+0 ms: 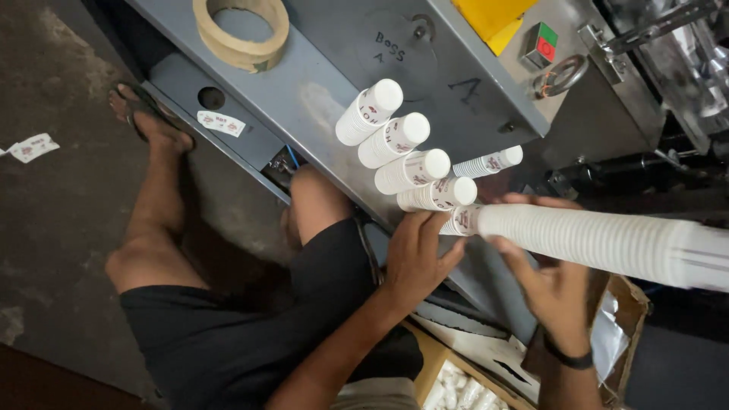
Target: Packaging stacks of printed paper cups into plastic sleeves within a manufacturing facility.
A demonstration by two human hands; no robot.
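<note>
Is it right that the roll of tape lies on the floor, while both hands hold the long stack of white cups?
Not quite. In the head view the roll of tape lies on the grey machine, not the floor. The left hand and right hand do hold the long stack of white cups.

The long cup stack [607,243] is running off the right edge. The right hand [550,285] is hiding its underside, fingertips unseen.

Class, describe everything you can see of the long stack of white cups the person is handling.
The long stack of white cups is many thin, ribbed cups nested tightly, looking like paper or plastic. It lies nearly level, running from the picture's right edge leftward. The right hand cups it from below, its fingers at its left end. The left hand rests beside that end, against the shorter printed stacks on the grey machine.
</note>
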